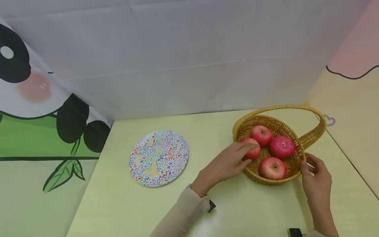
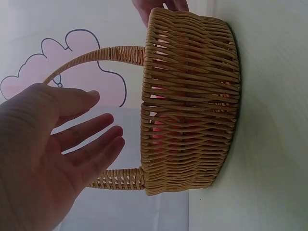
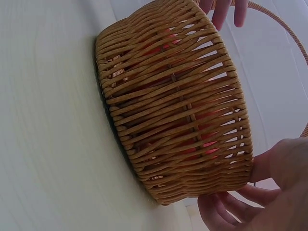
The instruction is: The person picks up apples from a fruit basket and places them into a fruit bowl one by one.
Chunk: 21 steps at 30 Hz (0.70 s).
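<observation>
Across a pale tabletop point(image 1: 251, 210), a right hand point(image 1: 319, 179) pinches the rim of a wicker basket point(image 1: 263, 180) while a relaxed left hand point(image 1: 229, 162), grasping nothing, hovers over the leftmost apple point(image 1: 253, 153) inside, all four fruits point(image 1: 272, 169) loaded, unloading seemingly unstarted.

- One wicker basket point(image 1: 266, 180) with one arched handle point(image 1: 314, 136)
- Three pinkish-red apples point(image 1: 261, 135) point(image 1: 253, 153) point(image 1: 272, 168)
- One deeper-pink round fruit point(image 1: 282, 147), its kind hard to tell
- One round disc point(image 1: 159, 158) with multicoloured squiggles
- Two hands point(image 1: 226, 163) point(image 1: 318, 181), one left and one right
- One counter point(image 1: 118, 207)

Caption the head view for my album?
Left hand over an apple, right hand holding the basket, a patterned disc at left.
</observation>
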Motion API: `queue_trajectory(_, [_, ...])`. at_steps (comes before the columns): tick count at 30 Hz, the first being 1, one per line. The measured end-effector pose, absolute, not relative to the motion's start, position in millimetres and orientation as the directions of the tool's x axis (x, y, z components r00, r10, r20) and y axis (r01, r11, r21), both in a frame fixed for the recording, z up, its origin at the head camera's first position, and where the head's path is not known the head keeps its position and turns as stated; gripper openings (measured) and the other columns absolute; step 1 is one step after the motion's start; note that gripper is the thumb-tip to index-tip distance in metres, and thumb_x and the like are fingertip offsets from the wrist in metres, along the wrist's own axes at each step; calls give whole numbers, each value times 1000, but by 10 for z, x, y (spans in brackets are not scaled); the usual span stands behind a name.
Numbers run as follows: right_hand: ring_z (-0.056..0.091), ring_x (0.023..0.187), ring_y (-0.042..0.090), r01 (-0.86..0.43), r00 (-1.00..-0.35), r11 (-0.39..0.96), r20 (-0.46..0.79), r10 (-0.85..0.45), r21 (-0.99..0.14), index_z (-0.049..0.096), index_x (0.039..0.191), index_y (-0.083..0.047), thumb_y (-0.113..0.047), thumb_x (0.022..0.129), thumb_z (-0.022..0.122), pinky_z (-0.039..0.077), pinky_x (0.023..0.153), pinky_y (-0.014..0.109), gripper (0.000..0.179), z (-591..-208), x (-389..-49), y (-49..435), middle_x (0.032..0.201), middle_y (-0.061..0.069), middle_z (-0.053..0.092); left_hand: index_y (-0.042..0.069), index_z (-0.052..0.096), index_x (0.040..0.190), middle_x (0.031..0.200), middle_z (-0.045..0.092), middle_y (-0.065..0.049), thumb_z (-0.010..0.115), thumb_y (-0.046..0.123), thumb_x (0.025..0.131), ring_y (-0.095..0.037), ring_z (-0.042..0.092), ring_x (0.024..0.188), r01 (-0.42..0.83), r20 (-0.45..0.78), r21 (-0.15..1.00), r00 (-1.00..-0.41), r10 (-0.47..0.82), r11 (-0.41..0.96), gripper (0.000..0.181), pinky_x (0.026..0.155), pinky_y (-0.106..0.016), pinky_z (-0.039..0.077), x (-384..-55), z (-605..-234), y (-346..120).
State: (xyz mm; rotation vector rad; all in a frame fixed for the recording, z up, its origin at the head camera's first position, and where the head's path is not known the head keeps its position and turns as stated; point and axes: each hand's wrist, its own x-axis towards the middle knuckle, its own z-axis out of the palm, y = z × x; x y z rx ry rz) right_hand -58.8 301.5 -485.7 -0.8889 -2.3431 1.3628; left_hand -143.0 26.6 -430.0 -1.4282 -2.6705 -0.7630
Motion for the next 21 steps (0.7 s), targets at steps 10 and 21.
queue_trajectory(10, [49,94,-14,343,-752,331,-46,657,-879,55,150,-11,-24,107,54,43,66,3,45,-4889,-610,2974,146,10,61,16,48,153,131,65,0,61,19,105,-8,57,106,786,181,439,-553,813,436,51,95,-15,47,-1483,-4401,389])
queue_trajectory(21, [50,96,-12,332,-746,316,-43,665,-889,56,149,-14,-27,107,54,43,68,3,44,-4894,-598,2970,148,9,61,19,43,157,148,58,4,60,24,106,-7,54,132,762,107,489,-536,837,425,53,111,-16,44,-1459,-4499,560])
